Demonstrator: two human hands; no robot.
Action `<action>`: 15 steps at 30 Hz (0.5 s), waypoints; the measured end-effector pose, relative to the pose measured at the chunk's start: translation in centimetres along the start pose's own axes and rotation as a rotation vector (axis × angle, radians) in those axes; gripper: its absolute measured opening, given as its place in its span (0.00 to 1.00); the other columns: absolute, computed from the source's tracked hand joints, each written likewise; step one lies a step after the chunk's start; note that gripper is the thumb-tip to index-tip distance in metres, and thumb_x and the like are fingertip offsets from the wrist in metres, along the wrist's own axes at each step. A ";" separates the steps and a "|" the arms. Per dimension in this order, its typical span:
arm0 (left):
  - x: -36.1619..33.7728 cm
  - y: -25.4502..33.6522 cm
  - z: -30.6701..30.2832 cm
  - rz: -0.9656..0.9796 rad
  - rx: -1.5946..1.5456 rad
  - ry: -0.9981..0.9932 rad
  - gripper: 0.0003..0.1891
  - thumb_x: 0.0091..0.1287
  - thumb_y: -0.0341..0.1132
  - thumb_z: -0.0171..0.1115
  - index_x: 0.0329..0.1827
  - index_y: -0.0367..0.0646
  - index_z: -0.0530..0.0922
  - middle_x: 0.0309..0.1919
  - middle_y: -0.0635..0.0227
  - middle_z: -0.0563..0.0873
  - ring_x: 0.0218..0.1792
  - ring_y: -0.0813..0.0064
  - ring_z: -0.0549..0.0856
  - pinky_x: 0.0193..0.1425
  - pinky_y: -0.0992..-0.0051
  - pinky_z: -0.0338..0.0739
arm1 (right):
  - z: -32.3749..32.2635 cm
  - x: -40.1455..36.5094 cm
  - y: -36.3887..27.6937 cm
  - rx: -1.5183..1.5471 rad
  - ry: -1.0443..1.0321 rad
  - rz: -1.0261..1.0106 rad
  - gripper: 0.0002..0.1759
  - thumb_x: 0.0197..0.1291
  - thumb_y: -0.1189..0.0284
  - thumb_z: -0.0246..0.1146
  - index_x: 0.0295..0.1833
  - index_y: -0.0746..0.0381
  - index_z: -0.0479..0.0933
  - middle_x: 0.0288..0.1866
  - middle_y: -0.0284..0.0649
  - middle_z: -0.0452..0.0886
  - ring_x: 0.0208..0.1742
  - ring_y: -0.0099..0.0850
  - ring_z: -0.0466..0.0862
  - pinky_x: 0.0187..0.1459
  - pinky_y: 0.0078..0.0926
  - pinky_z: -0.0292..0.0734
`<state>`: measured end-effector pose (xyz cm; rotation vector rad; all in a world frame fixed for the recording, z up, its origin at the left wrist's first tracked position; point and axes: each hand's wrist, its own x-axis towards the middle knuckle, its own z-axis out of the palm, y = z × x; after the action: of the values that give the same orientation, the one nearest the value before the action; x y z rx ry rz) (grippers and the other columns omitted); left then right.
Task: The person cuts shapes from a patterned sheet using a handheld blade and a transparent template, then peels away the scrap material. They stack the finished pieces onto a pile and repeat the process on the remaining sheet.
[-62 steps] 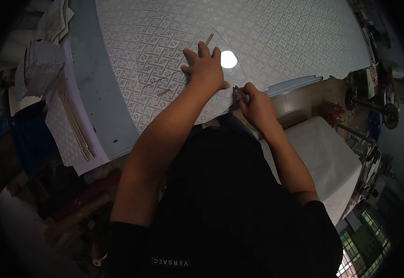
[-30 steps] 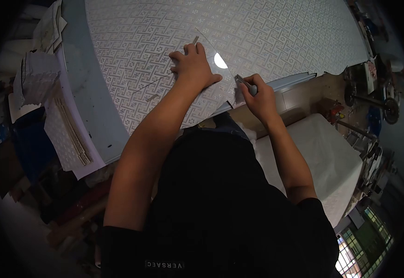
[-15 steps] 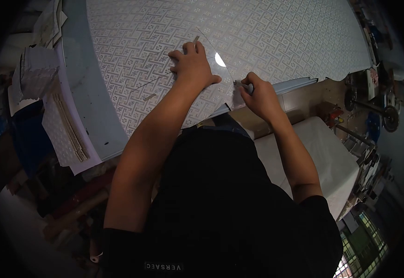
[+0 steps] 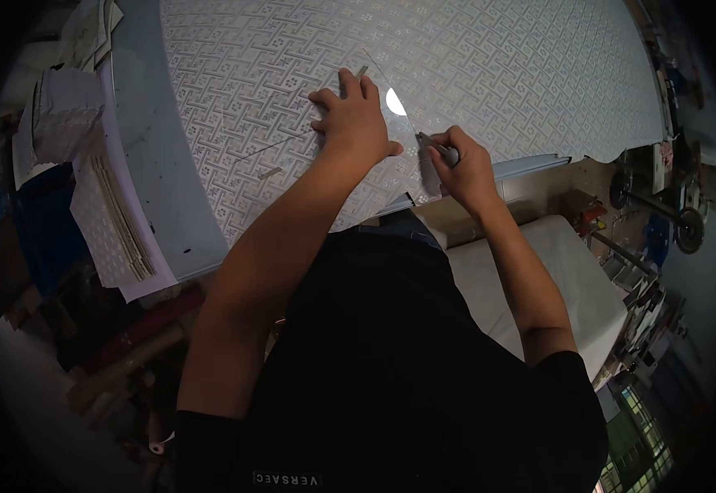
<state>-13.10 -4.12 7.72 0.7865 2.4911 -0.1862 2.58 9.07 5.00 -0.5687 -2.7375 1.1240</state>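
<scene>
A clear plastic sheet [image 4: 396, 122] lies on a white patterned sheet [image 4: 243, 57] with a grey lattice and small flowers. My left hand [image 4: 354, 123] presses flat on the clear sheet, fingers spread and thumb pointing towards its right edge. Just beyond that edge, my right hand [image 4: 466, 168] is closed round a short grey utility knife [image 4: 450, 154]. The knife's tip is right at the clear sheet's edge, over the patterned surface. Small brownish tape-like strips [image 4: 270, 173] show on the clear sheet, and a bright reflection sits near its right edge.
The blue-grey tabletop [image 4: 151, 140] shows along the left. Stacked patterned sheets [image 4: 115, 222] and a folded bundle [image 4: 62, 115] stand beside it. A pale covered surface [image 4: 538, 279] lies to my right, below the table edge. Farther right is a bar with round weights [image 4: 688, 228].
My right hand has turned slightly, so more of the knife shows, its tip at the clear sheet's edge. My left hand stays spread on the sheet; the whole view has shifted slightly.
</scene>
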 end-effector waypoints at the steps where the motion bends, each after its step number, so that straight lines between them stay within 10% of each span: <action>1: 0.0 -0.1 -0.1 0.011 0.003 0.000 0.67 0.50 0.66 0.80 0.85 0.39 0.52 0.83 0.43 0.49 0.70 0.18 0.63 0.53 0.43 0.89 | 0.4 1.5 0.0 0.000 -0.002 -0.007 0.10 0.62 0.70 0.71 0.44 0.61 0.78 0.39 0.49 0.88 0.41 0.56 0.86 0.40 0.48 0.80; 15: 0.0 -0.3 -0.6 -0.001 -0.110 -0.086 0.64 0.52 0.61 0.81 0.86 0.46 0.52 0.84 0.50 0.45 0.74 0.19 0.56 0.63 0.33 0.79 | 4.5 15.7 -4.0 -0.103 0.003 -0.131 0.12 0.63 0.69 0.71 0.48 0.62 0.79 0.42 0.49 0.89 0.44 0.52 0.89 0.45 0.41 0.83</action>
<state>-13.48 -4.20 8.23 0.7166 2.3989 -0.0807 -14.19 9.65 4.17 -0.3954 -2.7961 0.9564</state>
